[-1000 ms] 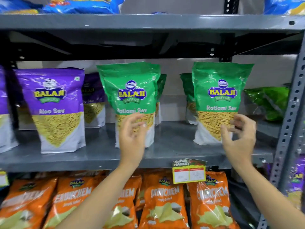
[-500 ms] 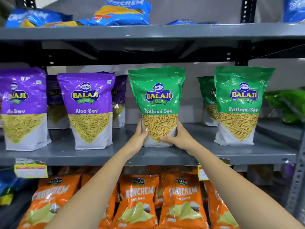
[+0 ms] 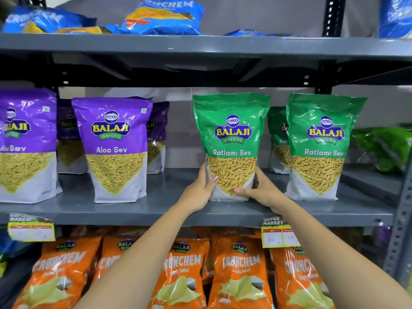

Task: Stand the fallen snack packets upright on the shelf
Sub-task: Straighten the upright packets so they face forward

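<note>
Both hands are gripping one green Ratlami Sev packet (image 3: pixel 230 148) standing upright on the middle shelf (image 3: pixel 174 208) — left hand (image 3: pixel 200 192) cupping its lower left edge, right hand (image 3: pixel 259 192) wrapping its lower right corner. Fingers behind the packet are hidden. A second green packet (image 3: pixel 323 148) is standing just beside it — another behind is mostly blocked.

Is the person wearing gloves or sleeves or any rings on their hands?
No gloves. The left hand and right hand are both bare, and both forearms are bare as far as the picture shows, so no sleeves can be seen. No rings, watch or bracelets show. The left thumbnail looks pale and shiny, though it is too small to tell if it is painted.
</note>
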`<state>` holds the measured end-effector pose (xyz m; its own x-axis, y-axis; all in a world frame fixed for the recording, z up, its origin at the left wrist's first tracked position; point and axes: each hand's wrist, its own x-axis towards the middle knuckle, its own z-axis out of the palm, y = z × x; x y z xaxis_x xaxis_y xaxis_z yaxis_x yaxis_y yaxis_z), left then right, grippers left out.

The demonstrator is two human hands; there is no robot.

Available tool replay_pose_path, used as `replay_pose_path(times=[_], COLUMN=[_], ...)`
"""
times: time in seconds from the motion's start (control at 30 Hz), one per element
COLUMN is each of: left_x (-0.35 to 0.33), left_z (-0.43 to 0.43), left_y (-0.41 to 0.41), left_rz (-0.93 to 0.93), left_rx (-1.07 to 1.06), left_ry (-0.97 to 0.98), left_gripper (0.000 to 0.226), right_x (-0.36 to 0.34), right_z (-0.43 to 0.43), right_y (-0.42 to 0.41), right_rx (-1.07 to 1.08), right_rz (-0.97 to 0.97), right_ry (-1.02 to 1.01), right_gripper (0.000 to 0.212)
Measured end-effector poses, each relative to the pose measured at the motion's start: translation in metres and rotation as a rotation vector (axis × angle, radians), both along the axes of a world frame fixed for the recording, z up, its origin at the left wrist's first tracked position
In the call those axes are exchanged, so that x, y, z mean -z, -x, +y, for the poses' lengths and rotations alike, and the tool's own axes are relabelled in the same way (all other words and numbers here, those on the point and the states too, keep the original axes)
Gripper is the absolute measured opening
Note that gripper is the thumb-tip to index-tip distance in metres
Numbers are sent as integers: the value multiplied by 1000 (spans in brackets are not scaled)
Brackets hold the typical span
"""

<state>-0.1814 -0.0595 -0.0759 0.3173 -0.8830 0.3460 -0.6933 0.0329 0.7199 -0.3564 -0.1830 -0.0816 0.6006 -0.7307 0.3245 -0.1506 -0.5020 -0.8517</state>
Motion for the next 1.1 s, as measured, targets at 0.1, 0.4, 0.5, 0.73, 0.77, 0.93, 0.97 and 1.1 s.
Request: replay_pose_path(times=[0.1, 0.4, 0.5, 0.73, 0.77, 0.93, 0.97, 1.1], left_x=[5, 9, 11, 8, 6, 2, 4, 11], left_z=[-4, -6, -7, 38, 56, 129, 136, 147], left_y=[-3, -7, -9, -22, -31, -116, -137, -192], left_rz=[-29, -12, -14, 34, 6, -142, -128, -2], left_rx=[-5, 21, 28, -63, -103, -461, -528, -577], left_ry=[10, 24, 36, 482, 607, 980, 955, 573], left_gripper=[62, 60, 64, 51, 43, 38, 42, 66], right_x=[4, 12, 11, -1, -3, -11, -10, -4], right_z=[-4, -13, -12, 20, 35, 113, 125, 154], right_y=[1, -3, -4, 7, 2, -88, -117, -207], right_rx=[-29, -39, -37, 337, 427, 404, 340, 80], right_rz=[-27, -61, -80, -439, -575, -631, -550, -194], right_ry=[-21, -10, -22, 175, 289, 484, 464, 177], right_gripper=[110, 114, 112, 101, 75, 28, 34, 103])
